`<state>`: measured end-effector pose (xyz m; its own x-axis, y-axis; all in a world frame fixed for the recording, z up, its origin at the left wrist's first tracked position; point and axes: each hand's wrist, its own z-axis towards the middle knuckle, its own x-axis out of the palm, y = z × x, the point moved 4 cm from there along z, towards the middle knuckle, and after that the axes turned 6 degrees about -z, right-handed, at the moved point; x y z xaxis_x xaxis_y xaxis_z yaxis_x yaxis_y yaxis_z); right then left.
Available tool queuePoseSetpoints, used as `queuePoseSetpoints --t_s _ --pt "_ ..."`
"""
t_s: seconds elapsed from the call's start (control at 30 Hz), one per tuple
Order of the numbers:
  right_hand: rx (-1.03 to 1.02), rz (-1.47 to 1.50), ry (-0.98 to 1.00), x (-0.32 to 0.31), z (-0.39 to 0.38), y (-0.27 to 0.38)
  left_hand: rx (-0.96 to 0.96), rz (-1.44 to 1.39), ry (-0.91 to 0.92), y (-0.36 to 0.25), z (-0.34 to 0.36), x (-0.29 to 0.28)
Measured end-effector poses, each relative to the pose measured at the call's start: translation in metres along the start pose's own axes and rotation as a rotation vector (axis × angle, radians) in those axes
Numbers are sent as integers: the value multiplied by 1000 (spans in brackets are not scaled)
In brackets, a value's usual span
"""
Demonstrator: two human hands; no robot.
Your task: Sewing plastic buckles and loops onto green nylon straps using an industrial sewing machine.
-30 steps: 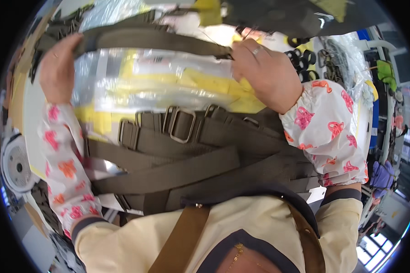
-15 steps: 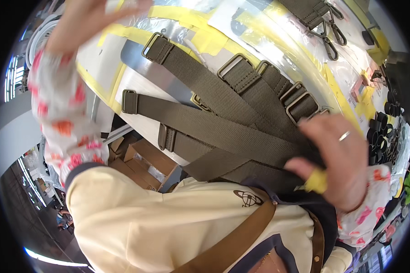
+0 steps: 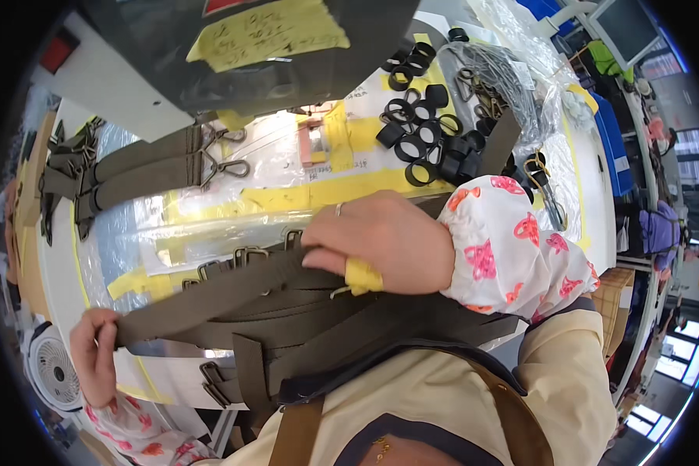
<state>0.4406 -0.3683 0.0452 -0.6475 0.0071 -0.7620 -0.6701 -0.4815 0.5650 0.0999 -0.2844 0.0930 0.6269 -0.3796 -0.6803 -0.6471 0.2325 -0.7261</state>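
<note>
The olive webbing strap [image 3: 210, 301] was positioned between the two hands, spanning obliquely from lower left to upper right above a pile of similar straps [image 3: 326, 330]. The left hand [image 3: 93, 353] pinched the strap at its left end: the thumb and fingers closed at the strap's tip, and the strap extended rightward from them. The right hand [image 3: 380, 241] was placed palm down over the strap's right portion. Its thumb and curled forefinger pinched the webbing at the near side of the hand; the strap's continuation beneath the palm was hidden. A yellow wrap [image 3: 363, 276] encircled one right-hand digit. Metal buckles [image 3: 248, 255] projected along the pile's far side, just beyond the strap. Black rings [image 3: 408, 147] lay beyond the right hand, apart from its fingers. Hook-ended straps [image 3: 151, 165] lay flat at far left, beyond the left hand and well apart from it.
</note>
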Motion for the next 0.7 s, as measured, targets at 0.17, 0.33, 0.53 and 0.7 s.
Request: queuePoseSetpoints --t_s 0.17,0.33,0.53,0.7 --pt "215 -22 -9 -8 -9 -48 167 236 312 -10 103 53" --pt "196 -52 -71 -24 -9 -57 725 378 75 -78 126 96" --pt "504 -592 -264 -110 -30 -130 757 562 67 -34 175 120" --pt "382 -374 -77 -107 -26 -150 615 563 -14 4 195 101"
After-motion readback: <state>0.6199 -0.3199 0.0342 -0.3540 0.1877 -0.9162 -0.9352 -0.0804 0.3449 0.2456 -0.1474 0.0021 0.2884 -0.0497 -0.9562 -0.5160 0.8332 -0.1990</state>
